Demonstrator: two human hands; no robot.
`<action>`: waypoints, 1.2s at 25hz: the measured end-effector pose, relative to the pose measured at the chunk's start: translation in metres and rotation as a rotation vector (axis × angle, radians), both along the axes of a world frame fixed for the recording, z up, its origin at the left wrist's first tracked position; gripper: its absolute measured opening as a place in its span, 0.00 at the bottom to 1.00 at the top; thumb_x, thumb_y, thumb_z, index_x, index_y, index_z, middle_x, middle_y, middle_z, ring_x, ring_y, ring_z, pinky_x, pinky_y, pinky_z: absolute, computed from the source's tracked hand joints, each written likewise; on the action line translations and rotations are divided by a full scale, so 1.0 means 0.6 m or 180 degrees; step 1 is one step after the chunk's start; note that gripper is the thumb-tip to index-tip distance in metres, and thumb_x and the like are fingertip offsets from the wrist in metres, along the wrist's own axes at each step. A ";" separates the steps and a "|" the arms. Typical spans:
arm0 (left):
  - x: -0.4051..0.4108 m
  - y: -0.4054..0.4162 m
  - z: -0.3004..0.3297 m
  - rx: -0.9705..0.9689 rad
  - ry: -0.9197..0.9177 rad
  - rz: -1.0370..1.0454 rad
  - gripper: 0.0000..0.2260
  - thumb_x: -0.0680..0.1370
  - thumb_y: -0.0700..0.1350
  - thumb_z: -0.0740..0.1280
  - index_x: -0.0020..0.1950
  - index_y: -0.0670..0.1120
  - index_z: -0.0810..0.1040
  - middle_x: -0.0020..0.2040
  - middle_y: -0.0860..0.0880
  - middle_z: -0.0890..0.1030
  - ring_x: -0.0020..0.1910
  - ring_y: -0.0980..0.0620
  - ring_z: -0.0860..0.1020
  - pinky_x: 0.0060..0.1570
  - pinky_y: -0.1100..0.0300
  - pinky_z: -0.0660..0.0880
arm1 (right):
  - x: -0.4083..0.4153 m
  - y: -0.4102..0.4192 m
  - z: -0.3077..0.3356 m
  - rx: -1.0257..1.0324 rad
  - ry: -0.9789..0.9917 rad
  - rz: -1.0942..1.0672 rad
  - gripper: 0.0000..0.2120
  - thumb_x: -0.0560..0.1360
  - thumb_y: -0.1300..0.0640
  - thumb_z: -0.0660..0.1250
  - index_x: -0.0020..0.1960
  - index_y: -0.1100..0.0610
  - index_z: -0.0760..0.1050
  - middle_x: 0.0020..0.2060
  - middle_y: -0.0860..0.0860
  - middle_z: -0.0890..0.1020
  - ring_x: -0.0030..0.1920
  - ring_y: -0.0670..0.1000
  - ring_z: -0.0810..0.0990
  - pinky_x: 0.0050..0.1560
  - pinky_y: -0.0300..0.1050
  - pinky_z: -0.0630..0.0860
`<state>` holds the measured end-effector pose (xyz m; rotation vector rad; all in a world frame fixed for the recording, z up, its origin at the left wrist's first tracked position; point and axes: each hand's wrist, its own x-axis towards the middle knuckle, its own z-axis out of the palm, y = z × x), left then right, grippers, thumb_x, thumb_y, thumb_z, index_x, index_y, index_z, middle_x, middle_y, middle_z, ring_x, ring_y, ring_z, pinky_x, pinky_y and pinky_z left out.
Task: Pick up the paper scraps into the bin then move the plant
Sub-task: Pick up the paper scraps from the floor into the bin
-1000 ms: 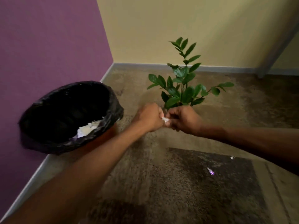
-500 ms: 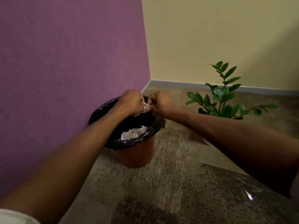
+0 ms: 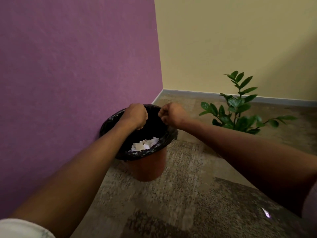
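I am facing a corner where a purple wall (image 3: 77,66) is meeting a yellow wall (image 3: 231,40), with speckled carpet (image 3: 188,194) lying below. The plant (image 3: 238,109) is standing on the floor to my right, near the bin (image 3: 147,167), an orange tub in a black liner holding white paper scraps (image 3: 145,145) against the purple wall. My left hand (image 3: 135,115) and right hand (image 3: 173,115) are hovering apart over its opening, fingers curled, and I cannot tell whether they are pinching anything; one stray scrap (image 3: 265,215) is lying on the carpet at lower right.

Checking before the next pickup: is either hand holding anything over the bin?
Cannot be told: left hand and right hand are curled over the black-lined orange bin, contents hidden.
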<state>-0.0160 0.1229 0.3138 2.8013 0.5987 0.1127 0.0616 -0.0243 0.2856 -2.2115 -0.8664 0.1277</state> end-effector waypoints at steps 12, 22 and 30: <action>0.071 -0.252 -0.069 -0.0368 -0.0186 -0.1546 0.10 0.74 0.39 0.67 0.41 0.52 0.83 0.39 0.56 0.81 0.40 0.56 0.79 0.41 0.62 0.73 | 0.010 -0.318 -0.053 -0.0619 -0.0048 -0.0029 0.06 0.73 0.64 0.67 0.44 0.56 0.81 0.36 0.47 0.82 0.32 0.41 0.80 0.35 0.31 0.76; 0.092 -0.452 -0.305 -0.1074 0.0705 -0.1822 0.09 0.75 0.42 0.66 0.49 0.51 0.84 0.51 0.50 0.84 0.51 0.50 0.81 0.53 0.56 0.78 | 0.043 -0.611 -0.258 -0.2188 0.0884 -0.0558 0.10 0.72 0.61 0.70 0.53 0.56 0.80 0.49 0.51 0.84 0.50 0.50 0.81 0.46 0.37 0.72; 0.063 -0.559 -0.466 -0.0888 0.1323 -0.2492 0.19 0.74 0.44 0.71 0.65 0.50 0.76 0.63 0.45 0.74 0.63 0.46 0.74 0.64 0.56 0.71 | 0.021 -0.749 -0.391 -0.2450 0.1423 -0.1544 0.31 0.70 0.55 0.73 0.69 0.61 0.67 0.65 0.59 0.75 0.64 0.57 0.74 0.59 0.43 0.71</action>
